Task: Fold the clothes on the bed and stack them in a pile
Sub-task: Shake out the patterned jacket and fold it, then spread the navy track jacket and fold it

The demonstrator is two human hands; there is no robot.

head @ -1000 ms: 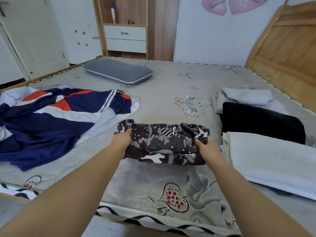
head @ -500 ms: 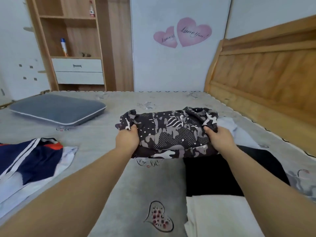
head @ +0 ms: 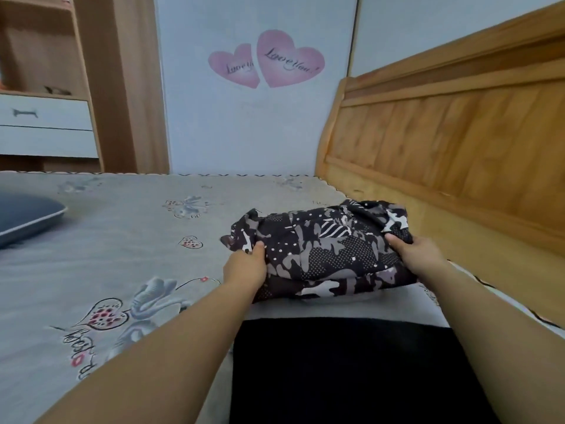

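Left hand (head: 244, 266) and right hand (head: 419, 255) grip the ends of the folded camo garment (head: 324, 252), long axis left-right, over a grey folded garment (head: 345, 307) on the patterned bed (head: 107, 240), wooden headboard (head: 458, 142) right, white wall far.

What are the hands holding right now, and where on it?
Both hold the folded camouflage garment: left hand at its left end, right hand at its right end.

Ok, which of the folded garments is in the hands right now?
The camouflage-print garment: left hand and right hand grip its ends. The black garment and the grey one lie nearer, untouched.
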